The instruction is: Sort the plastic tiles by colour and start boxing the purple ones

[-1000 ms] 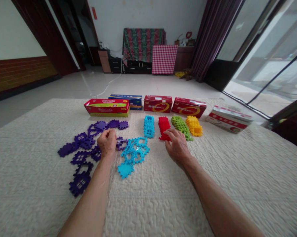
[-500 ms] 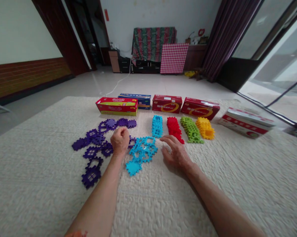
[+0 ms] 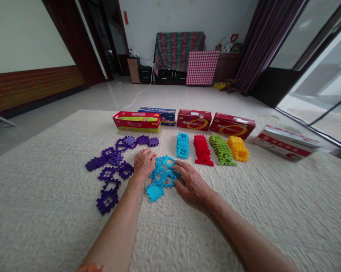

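Note:
A loose heap of light-blue interlocking plastic tiles (image 3: 166,172) lies on the quilted cover, one solid tile nearest me. At its left edge my left hand (image 3: 144,163) is closed, fingers curled; what they hold, if anything, is hidden. My right hand (image 3: 191,182) touches the heap's right edge with fingers stretched out and apart. Purple tiles (image 3: 107,173) are scattered in overlapping groups left of my left hand. Beyond the heap, overlapping rows of tiles lie side by side: light blue (image 3: 182,145), red (image 3: 203,150), green (image 3: 222,150) and yellow (image 3: 238,148).
Along the far side stand a red and yellow-green box (image 3: 137,122), a blue box (image 3: 169,117) and two dark red boxes (image 3: 194,120). A white and red box (image 3: 286,142) sits at the right. The cream quilted cover (image 3: 170,238) spreads under everything.
My left hand has moved slightly right to the blue heap, covering the purple tile that showed beside it. My right hand has moved left onto the heap's edge. The view has shifted slightly.

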A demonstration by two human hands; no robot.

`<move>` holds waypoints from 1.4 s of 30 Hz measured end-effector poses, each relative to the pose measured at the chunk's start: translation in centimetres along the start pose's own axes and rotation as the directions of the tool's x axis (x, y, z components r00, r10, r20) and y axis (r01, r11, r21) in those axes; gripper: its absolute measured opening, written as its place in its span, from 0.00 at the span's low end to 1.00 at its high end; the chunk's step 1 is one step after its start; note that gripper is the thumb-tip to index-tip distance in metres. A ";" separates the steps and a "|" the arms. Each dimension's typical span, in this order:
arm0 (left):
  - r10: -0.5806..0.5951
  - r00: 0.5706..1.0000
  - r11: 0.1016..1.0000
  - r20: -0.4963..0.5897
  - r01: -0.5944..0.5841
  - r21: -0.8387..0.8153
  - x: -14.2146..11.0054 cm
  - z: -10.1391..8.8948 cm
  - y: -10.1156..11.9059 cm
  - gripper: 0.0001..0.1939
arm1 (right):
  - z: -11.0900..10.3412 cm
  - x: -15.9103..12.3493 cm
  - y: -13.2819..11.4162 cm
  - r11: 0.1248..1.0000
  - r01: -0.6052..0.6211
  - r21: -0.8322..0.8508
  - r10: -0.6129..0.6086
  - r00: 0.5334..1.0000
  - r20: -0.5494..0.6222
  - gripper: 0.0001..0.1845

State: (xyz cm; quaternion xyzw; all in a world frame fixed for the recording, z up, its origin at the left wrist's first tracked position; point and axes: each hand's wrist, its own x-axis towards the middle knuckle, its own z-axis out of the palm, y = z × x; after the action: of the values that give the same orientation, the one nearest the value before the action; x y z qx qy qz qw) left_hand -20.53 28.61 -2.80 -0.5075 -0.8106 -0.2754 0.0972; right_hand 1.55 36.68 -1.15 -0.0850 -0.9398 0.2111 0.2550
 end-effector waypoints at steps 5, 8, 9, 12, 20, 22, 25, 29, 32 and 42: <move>-0.085 0.993 0.996 -0.080 0.088 0.024 0.4 -1.2 -0.3 0.15 | 0.4 0.1 -0.6 0.995 0.051 0.089 -0.056 0.997 0.056 0.22; 0.030 0.998 0.997 -0.058 -0.034 -0.069 0.7 -1.4 0.6 0.14 | 0.5 0.2 -0.6 0.992 0.073 0.107 -0.080 0.995 0.058 0.25; 0.091 0.995 0.991 -0.030 -0.093 -0.100 0.7 -1.4 0.9 0.13 | 0.4 0.2 -0.5 0.990 0.087 0.108 -0.094 0.994 0.058 0.26; 0.229 0.970 0.966 0.078 -0.217 -0.140 0.4 -0.9 2.0 0.10 | 0.4 0.3 -0.4 0.988 0.113 0.109 -0.121 0.990 0.069 0.28; 0.157 0.972 0.988 0.174 -0.156 -0.024 0.0 -1.2 1.5 0.15 | -0.2 0.4 -0.3 0.998 0.038 0.050 -0.042 0.997 0.072 0.23; 0.118 0.981 0.993 0.155 -0.119 -0.002 0.1 -1.3 1.3 0.16 | -0.6 0.4 -0.3 0.999 0.027 0.026 -0.029 0.997 0.074 0.21; 0.078 0.991 0.997 0.109 -0.078 -0.001 0.2 -1.3 1.4 0.15 | -1.0 0.3 -0.1 1.000 0.015 0.001 -0.015 0.998 0.065 0.22; 0.094 0.993 0.994 0.074 -0.091 -0.053 0.4 -0.9 1.6 0.15 | -1.2 0.3 0.3 0.998 0.062 0.013 -0.062 0.997 0.055 0.34; 0.097 0.992 0.994 0.085 -0.091 -0.068 0.4 -0.5 1.4 0.15 | -1.2 0.3 0.5 0.998 0.061 0.015 -0.062 0.993 0.098 0.35; 0.065 0.993 0.995 0.096 -0.058 -0.076 0.4 0.1 1.3 0.13 | -1.6 0.0 1.4 0.999 0.049 -0.019 -0.050 0.999 -0.008 0.30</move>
State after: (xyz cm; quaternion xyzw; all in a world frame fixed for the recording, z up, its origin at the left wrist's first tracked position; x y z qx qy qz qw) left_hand -19.59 29.43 -2.26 -0.5483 -0.7878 -0.2767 0.0471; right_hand 2.44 38.46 -0.52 -0.0650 -0.9425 0.1955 0.2633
